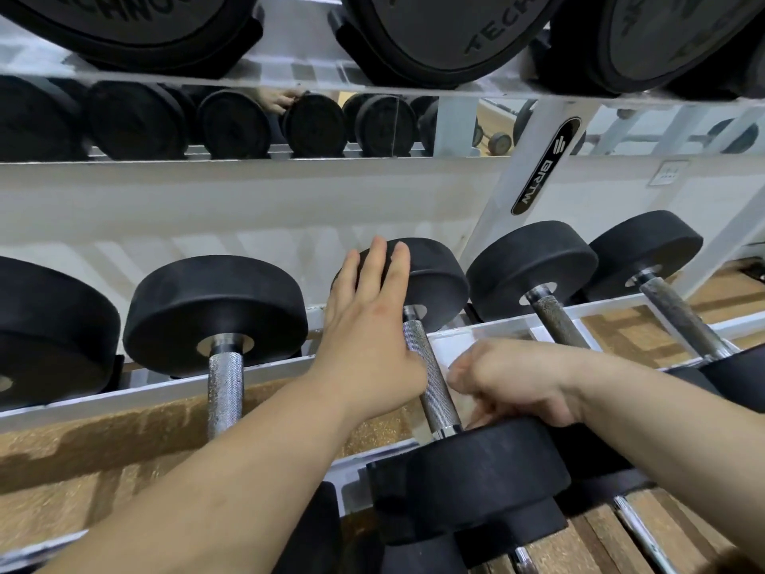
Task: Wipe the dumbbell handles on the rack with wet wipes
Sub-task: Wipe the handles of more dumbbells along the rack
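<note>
**White-painted steel rack** (534, 167): two tiers showing, the upright sloping at right, pale rails running left to right. It is carrying everything listed below.

**Large black rubber heads** (447, 31): sitting on the upper tier, far side, overhanging the work area.

**Mirror strip** (248, 122): running behind the rack, reflecting more heads and a hand.

**Black round-headed dumbbell** (476, 470): lying near-to-far across the lower rails at centre. This is the one being attended to.

**Neighbouring dumbbells**: one is resting to the left (215, 312), and two to the right (534, 271).

**Knurled chrome handle** (434, 383): belonging to the centre dumbbell, showing bare between the two hands.

**Left hand** (368, 325): released, with fingers straight, lying flat against the far head, the palm sitting just beside the handle.

**Right hand** (513, 383): curling at the handle's near end, just above the near head and blurred. Whether it is grasping the handle, a wipe or nothing cannot be told.

**Wet wipe**: not showing anywhere.

**Hazards, as judged:**
- The flat left hand is only bracing, so a hard rub could be rolling the dumbbell on its rails and nipping fingers against the neighbouring head.
- A pass along the top alone would be leaving the underside of the knurling unwiped.
- A damp handle could be slipping in the grip.
</note>
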A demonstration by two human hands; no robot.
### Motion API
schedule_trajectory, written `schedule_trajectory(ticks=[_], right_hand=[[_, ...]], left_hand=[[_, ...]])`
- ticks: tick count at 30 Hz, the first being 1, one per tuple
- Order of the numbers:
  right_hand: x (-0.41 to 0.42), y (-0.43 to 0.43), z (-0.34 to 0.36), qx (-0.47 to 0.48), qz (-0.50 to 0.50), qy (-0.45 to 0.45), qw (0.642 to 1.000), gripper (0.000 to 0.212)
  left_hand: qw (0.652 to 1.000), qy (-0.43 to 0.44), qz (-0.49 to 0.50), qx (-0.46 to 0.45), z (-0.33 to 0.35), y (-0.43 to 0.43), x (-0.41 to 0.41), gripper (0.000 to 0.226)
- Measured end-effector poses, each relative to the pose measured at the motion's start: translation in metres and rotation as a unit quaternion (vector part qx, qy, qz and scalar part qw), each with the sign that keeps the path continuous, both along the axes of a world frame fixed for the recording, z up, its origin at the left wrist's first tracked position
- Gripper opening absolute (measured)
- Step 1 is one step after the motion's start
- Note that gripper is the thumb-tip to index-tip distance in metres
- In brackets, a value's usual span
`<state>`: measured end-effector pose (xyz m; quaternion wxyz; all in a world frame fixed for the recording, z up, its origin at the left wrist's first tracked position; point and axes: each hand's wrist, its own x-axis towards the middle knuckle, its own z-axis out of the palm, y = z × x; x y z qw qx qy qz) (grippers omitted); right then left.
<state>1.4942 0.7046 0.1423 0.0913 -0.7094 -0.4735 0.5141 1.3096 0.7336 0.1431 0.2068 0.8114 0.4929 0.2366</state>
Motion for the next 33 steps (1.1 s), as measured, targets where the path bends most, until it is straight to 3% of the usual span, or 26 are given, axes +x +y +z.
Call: schedule_trajectory(ticks=[2, 4, 7, 10, 13, 15, 17, 20, 22, 25, 28, 31, 33], right_hand=[[-0.001, 0.005, -0.002, -0.007, -0.031, 0.036, 0.999, 0.02], [-0.009, 0.024, -0.006, 0.008, -0.118, 0.141, 0.983, 0.032], [-0.027, 0.045, -0.011, 0.056, -0.167, 0.213, 0.961, 0.027], [-0.019, 0.03, -0.006, 0.067, -0.097, 0.139, 0.983, 0.024], [-0.002, 0.003, 0.001, -0.006, 0.044, 0.003, 0.999, 0.012], [-0.002, 0.004, 0.003, -0.009, 0.041, -0.002, 0.999, 0.008], [-0.008, 0.015, -0.001, -0.005, -0.051, 0.117, 0.992, 0.012], [-0.025, 0.034, -0.002, 0.014, -0.176, 0.325, 0.929, 0.034], [-0.027, 0.038, -0.007, 0.018, -0.194, 0.37, 0.909, 0.035], [-0.021, 0.029, -0.011, -0.003, -0.15, 0.346, 0.926, 0.032], [0.002, 0.012, -0.009, -0.041, -0.053, 0.228, 0.971, 0.03], [0.012, 0.0, 0.001, -0.04, 0.006, 0.126, 0.991, 0.048], [0.007, -0.001, 0.015, -0.003, 0.024, 0.077, 0.997, 0.043]], left_hand=[[1.0, 0.001, 0.006, 0.001, -0.002, 0.0, 0.002, 0.113], [1.0, 0.0, 0.006, -0.002, -0.002, 0.0, 0.002, 0.112], [1.0, -0.008, -0.006, -0.01, 0.0, 0.0, -0.003, 0.111], [1.0, -0.011, -0.012, -0.013, 0.0, 0.002, -0.003, 0.112], [1.0, -0.009, 0.002, -0.007, -0.001, 0.001, 0.001, 0.115], [1.0, -0.008, 0.006, -0.009, -0.003, 0.001, 0.003, 0.117], [1.0, -0.006, 0.005, -0.008, -0.003, 0.001, 0.002, 0.116], [1.0, -0.01, -0.004, -0.015, -0.001, 0.001, -0.002, 0.11], [1.0, -0.014, -0.017, -0.021, 0.002, 0.0, -0.005, 0.107], [1.0, -0.008, -0.022, -0.021, 0.003, 0.001, -0.007, 0.108], [1.0, -0.007, -0.019, -0.013, 0.001, 0.002, -0.005, 0.112], [1.0, -0.013, -0.009, -0.01, -0.002, 0.003, -0.003, 0.114], [1.0, -0.014, -0.004, -0.007, -0.004, 0.004, -0.002, 0.114]])
